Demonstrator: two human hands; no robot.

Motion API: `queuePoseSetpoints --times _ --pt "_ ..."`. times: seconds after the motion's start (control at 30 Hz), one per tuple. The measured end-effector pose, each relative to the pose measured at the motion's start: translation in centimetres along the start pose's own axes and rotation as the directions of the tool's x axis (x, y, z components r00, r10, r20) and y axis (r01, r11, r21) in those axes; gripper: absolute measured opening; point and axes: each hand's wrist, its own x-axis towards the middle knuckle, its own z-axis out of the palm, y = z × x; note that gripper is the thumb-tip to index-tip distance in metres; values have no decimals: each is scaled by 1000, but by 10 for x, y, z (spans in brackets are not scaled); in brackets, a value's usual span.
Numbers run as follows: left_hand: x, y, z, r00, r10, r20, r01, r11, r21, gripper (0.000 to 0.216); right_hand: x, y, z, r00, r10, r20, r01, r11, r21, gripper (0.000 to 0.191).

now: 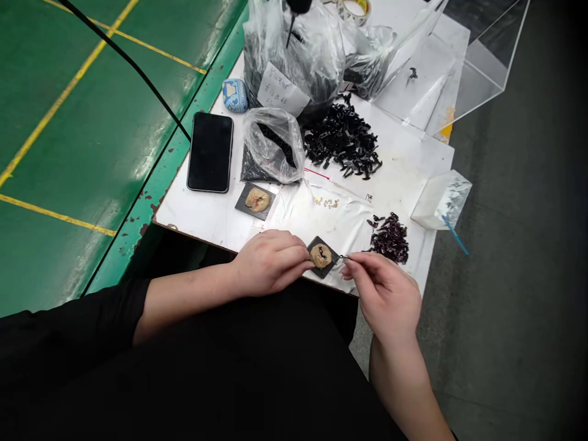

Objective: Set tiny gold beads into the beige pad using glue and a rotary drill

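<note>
Head view looks down on a white table [206,211] whose near edge carries a small dark square plate [322,256] with a tan lump of putty on top, lying right between the two hands. The left hand [269,261] is loosely curled, its fingertips closed against the plate's left edge. The right hand [384,291] is just to the plate's right, thumb and forefinger pinched on a thin metal pin [345,257] whose tip points at the plate's right corner; whether the tip touches is too small to tell. A small heap of dark parts [390,237] lies just beyond the right hand. Farther back sit a second plate with putty [255,200], a few tiny brass pieces [326,202] on clear film, a black phone [210,151], an open clear bag of black bits [274,144], and a larger heap of black clips [342,138].
</note>
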Motion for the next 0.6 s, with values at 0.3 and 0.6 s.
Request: queuePoseSetpoints --times 0.3,0.6 --pt "-4 -2 5 994 80 75 -90 987 133 17 4 3 15 944 -327 51 331 938 -105 19" --pt "-2 -3 9 992 32 120 -50 987 151 22 -1 15 21 917 -396 44 398 902 -165 24"
